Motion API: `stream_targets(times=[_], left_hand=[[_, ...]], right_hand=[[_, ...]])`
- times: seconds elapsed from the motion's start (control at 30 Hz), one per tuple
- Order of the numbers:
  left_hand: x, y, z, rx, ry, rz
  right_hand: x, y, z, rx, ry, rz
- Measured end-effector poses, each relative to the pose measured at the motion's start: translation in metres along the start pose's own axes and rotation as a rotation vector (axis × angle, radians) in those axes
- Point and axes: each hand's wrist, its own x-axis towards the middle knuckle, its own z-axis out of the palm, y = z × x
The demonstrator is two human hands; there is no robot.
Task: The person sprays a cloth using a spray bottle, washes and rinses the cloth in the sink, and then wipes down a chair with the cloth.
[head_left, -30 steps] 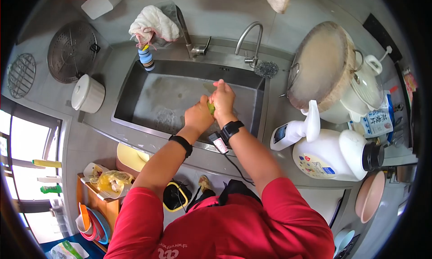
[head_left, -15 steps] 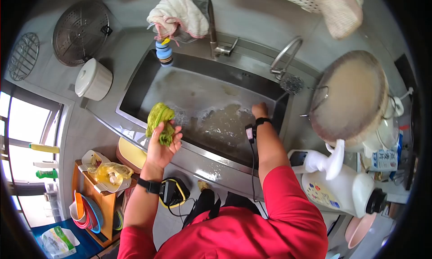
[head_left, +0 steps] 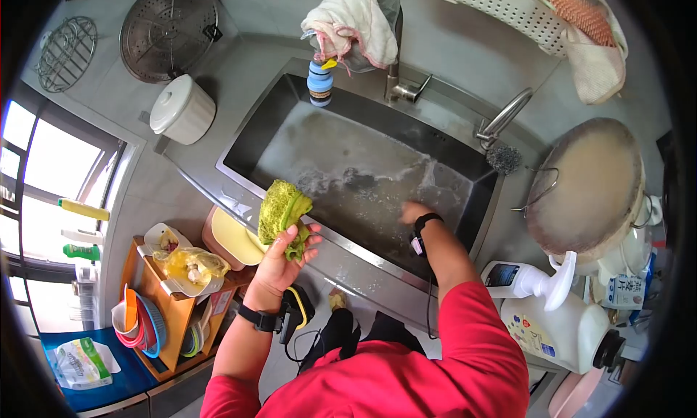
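My left hand (head_left: 281, 262) grips a crumpled green cleaning cloth (head_left: 283, 213) above the front rim of the sink. The steel sink (head_left: 255, 104) holds cloudy water (head_left: 341, 145) with ripples and bubbles. Toward the sink's right end, my right hand (head_left: 414, 213) dips into the water. Its fingers are partly under the surface, so whether it holds anything is hidden. A dark patch shows in the water near the middle, too unclear to name.
Behind the sink are a faucet (head_left: 405, 90), a curved spout (head_left: 508, 113) and a steel scourer (head_left: 504, 159). A blue bottle (head_left: 319, 84) stands at the back left corner. A white lidded pot (head_left: 183, 109) sits left; a large pump bottle (head_left: 563, 323) and a round lid (head_left: 587, 189) are right.
The camera view has shifted, so the sink appears farther right and lower. My right hand has moved from the right wall toward the water. The left hand still holds the green cloth.
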Motion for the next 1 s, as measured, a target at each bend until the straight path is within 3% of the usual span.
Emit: stream_targets(times=[0.03,0.1,0.2,0.27,0.33,0.37,0.4,0.5,0.53,0.6,0.63,0.67,0.73,0.8,0.87,0.93,1.0], left_hand=[[0.003,-0.002,0.003,0.028,-0.003,-0.009],[0.008,-0.008,0.013,0.068,-0.018,-0.027],[0.018,-0.018,0.030,0.158,-0.056,-0.059],[0.027,-0.028,0.049,0.415,-0.047,0.015],[0.038,-0.041,0.065,0.671,-0.224,0.083],[0.046,-0.052,0.069,0.786,-0.289,0.140],[0.054,-0.060,0.073,0.898,-0.356,0.201],[0.088,-0.066,0.083,0.988,-0.477,0.369],[0.086,-0.052,0.108,0.959,-0.468,0.183],[0.145,-0.063,0.088,0.923,-0.334,-0.061],[0.190,-0.078,0.059,1.123,-0.276,-0.086],[0.224,-0.086,0.039,1.323,-0.212,-0.107],[0.254,-0.075,0.047,2.030,-0.247,-0.287],[0.293,-0.086,0.014,2.522,-0.389,-0.223],[0.286,-0.095,0.020,2.556,-0.073,-0.303],[0.270,-0.114,0.054,2.538,-0.182,-0.594],[0.277,-0.169,0.035,2.583,-0.963,-0.394]], right_hand=[[-0.029,-0.028,-0.022,0.163,-0.217,-0.043],[-0.038,-0.046,-0.023,0.580,-0.217,-0.184],[-0.122,-0.106,-0.060,0.843,-0.052,-0.340],[-0.163,-0.120,-0.067,1.201,-0.184,-0.614],[-0.200,-0.130,-0.068,1.301,-0.071,-0.787],[-0.197,-0.128,-0.062,1.229,0.206,-0.844],[-0.203,-0.119,-0.058,1.229,0.234,-0.840],[-0.225,-0.089,-0.050,1.521,0.659,-0.583],[-0.233,-0.077,-0.044,1.524,0.686,-0.572],[-0.249,-0.054,-0.032,1.502,0.844,-0.412],[-0.255,-0.044,-0.023,1.387,0.923,-0.380],[-0.274,-0.039,-0.022,1.381,0.859,-0.305],[-0.295,-0.032,-0.013,1.272,0.913,-0.331],[-0.313,-0.026,0.001,1.386,0.832,-0.354],[-0.332,-0.021,0.012,1.361,0.800,-0.294],[-0.348,-0.017,0.013,1.335,0.737,-0.225],[-0.358,-0.018,0.012,1.304,0.630,-0.227]])
